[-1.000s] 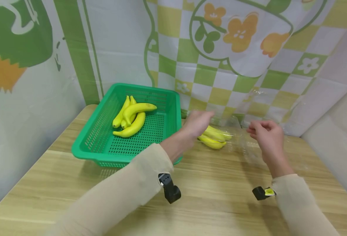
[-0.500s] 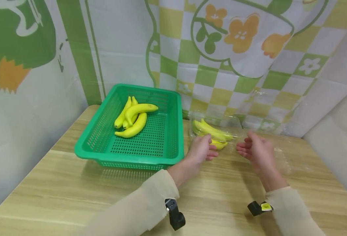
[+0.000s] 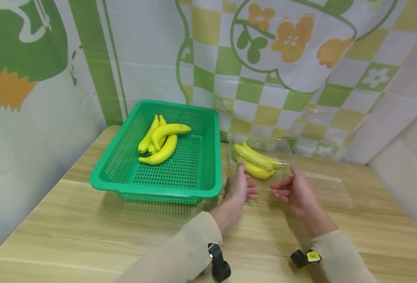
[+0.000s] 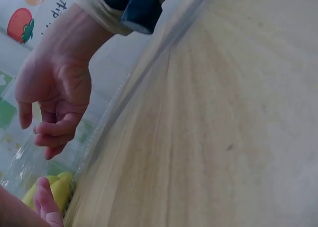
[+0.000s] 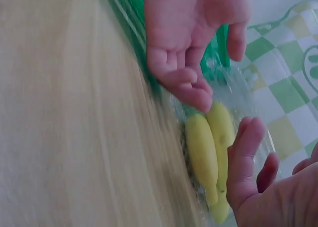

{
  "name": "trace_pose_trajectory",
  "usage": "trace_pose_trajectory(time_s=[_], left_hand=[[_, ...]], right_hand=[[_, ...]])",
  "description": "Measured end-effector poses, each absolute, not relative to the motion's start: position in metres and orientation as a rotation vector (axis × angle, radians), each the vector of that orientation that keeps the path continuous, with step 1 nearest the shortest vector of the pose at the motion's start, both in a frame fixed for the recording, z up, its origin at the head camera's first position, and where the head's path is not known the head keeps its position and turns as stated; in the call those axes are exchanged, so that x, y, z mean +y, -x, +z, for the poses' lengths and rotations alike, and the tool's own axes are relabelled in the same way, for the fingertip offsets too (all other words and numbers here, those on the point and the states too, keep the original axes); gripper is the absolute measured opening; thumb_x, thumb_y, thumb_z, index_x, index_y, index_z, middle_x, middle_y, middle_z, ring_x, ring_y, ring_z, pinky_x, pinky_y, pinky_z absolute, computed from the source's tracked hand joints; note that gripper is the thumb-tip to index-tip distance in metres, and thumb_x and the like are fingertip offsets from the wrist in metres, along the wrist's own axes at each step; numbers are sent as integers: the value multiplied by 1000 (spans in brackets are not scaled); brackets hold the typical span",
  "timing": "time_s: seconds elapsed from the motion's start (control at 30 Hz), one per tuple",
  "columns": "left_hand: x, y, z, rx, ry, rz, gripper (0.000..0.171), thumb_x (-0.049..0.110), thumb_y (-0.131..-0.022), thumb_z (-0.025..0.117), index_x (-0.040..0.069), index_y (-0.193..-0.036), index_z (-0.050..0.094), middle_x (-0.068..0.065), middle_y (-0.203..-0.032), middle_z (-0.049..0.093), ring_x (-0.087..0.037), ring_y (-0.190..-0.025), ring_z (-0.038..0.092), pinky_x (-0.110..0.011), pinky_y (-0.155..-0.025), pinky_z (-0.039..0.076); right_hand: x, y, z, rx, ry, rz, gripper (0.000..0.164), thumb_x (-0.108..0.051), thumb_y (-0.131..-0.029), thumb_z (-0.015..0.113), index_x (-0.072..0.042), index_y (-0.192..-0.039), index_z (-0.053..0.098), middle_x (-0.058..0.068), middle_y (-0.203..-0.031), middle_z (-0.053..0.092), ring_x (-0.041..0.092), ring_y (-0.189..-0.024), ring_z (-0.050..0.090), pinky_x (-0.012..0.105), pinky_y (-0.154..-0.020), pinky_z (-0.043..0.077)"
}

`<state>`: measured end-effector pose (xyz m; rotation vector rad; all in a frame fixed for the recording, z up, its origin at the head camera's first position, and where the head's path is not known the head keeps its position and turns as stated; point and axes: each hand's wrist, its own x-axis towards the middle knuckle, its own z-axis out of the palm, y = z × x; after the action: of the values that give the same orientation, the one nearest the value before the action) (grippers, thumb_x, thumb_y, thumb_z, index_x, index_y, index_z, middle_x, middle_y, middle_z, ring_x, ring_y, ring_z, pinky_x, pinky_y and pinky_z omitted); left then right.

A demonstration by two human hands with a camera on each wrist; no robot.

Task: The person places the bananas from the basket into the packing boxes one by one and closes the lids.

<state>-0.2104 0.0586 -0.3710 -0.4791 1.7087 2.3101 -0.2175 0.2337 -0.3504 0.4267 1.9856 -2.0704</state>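
Several yellow bananas lie inside a clear plastic box at the back, right of the green basket. My left hand hovers at the box's front left, its fingers loosely bent and holding nothing. Facing it from the right, my right hand also holds nothing, with its fingers relaxed. Both palms turn toward each other with a gap between them. In the right wrist view the bananas show between my left hand above and my right hand below.
The green basket stands on the left of the wooden table with several bananas in it. A clear plastic lid-like part lies right of the box. A patterned curtain hangs behind.
My left hand has come back off the box toward me, and its fingers have relaxed. My right hand has moved left and nearer. The clear part at right now lies lower on the table.
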Motion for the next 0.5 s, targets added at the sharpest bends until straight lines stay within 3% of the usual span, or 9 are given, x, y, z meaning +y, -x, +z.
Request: trace_pose_trajectory(time_s=[0.17, 0.27, 0.37, 0.43, 0.5], left_hand=[[54, 220, -374, 1634, 556, 2369, 69, 58, -108, 41, -5, -125, 65, -25, -113, 78, -13, -61, 71, -17, -51, 49], [52, 224, -377, 1606, 551, 2396, 69, 58, -109, 39, -5, -123, 63, -22, -106, 78, -11, -59, 68, -17, -52, 50], [52, 227, -378, 1585, 538, 2418, 65, 56, -111, 37, -3, -115, 63, -16, -94, 76, -11, -58, 67, -18, -51, 50], [52, 228, -378, 1591, 527, 2429, 58, 52, -112, 37, 1, -106, 64, -12, -86, 75, -10, -56, 67, -18, -51, 50], [52, 230, -378, 1597, 523, 2437, 51, 47, -112, 37, 6, -95, 62, -9, -80, 72, -9, -53, 65, -17, -49, 50]], right_hand=[[230, 219, -355, 1884, -447, -2070, 57, -58, -112, 23, -4, -111, 40, 13, -96, 66, 19, -80, 73, 29, -79, 64], [228, 221, -358, 1840, -467, -2089, 69, -62, -111, 19, 2, -133, 32, 20, -115, 57, 21, -90, 70, 27, -84, 63], [228, 223, -362, 1826, -475, -2110, 83, -64, -109, 14, 6, -155, 13, 26, -131, 47, 22, -99, 68, 25, -88, 61], [227, 224, -364, 1825, -480, -2127, 85, -64, -109, 13, 6, -157, 7, 26, -133, 46, 21, -101, 67, 24, -88, 61], [226, 225, -366, 1826, -494, -2153, 79, -64, -109, 13, 4, -148, 18, 24, -126, 50, 20, -98, 68, 23, -86, 61]])
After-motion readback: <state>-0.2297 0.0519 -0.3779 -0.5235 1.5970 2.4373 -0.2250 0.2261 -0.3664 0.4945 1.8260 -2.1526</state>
